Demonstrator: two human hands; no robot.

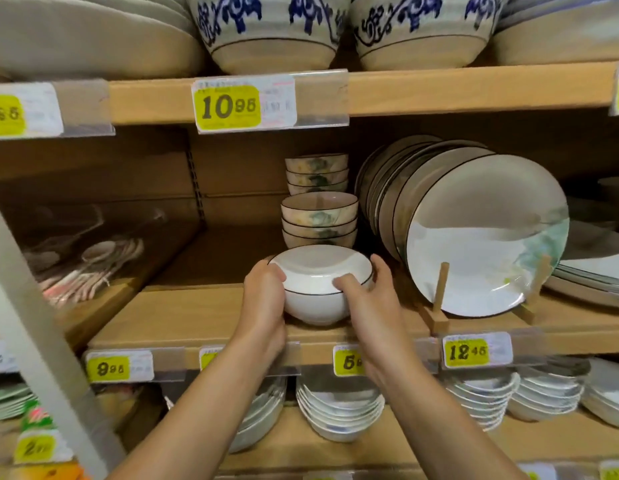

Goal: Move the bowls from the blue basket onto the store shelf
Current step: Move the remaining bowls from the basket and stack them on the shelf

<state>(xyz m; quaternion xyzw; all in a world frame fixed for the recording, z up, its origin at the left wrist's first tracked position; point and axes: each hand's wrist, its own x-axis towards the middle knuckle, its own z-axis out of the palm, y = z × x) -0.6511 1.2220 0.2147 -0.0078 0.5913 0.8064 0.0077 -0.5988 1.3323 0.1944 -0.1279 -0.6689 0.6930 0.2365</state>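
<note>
A white bowl point(316, 289) with a thin dark rim line sits on the front of the wooden middle shelf point(183, 320). It looks like two nested bowls. My left hand point(265, 296) grips its left side and my right hand point(368, 296) wraps its right side, thumb over the rim. Behind it stand two stacks of patterned bowls point(319, 220), one in front of the other. The blue basket is out of view.
Large plates point(481, 237) lean upright in a wooden rack right of the bowl. Spoons point(90, 268) lie at the left. Big blue-patterned bowls point(273, 29) fill the upper shelf, and small white dishes point(339, 414) the lower one. Yellow price tags line the shelf edges.
</note>
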